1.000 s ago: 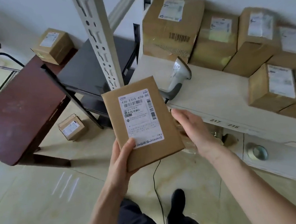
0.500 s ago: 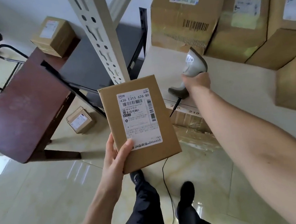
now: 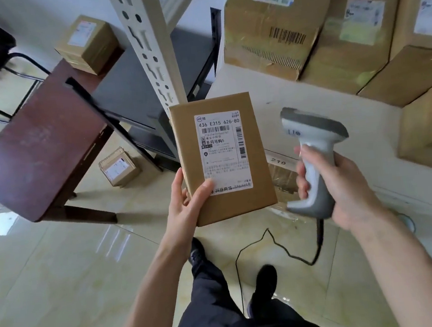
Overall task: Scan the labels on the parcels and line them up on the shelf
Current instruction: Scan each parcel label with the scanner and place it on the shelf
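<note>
Now your right hand [image 3: 343, 185] has the scanner [image 3: 314, 159] off the shelf [image 3: 242, 87], where it lay a second ago, and holds it by the grip beside the flat parcel [image 3: 222, 160], fingers curled round the handle and its black cord [image 3: 278, 247] trailing to the floor. Your left hand [image 3: 187, 205] grips that parcel at its lower left corner as before, thumb lying on the bottom of the white label [image 3: 223, 153], which faces up at you. That puts you, by my reckoning, at the scan itself: the scanner's head still points up and away (not yet at the barcode), so it needs tipping toward the label.

As for what holds what, the shelf carries a row of brown boxes [image 3: 270, 29] along its back, labels showing, with more at the right edge, and bare board in front where this parcel could go. One small box [image 3: 87, 44] sits on the dark red table [image 3: 40, 154] to your left, and another small carton [image 3: 119, 167] lies on the floor under it
</note>
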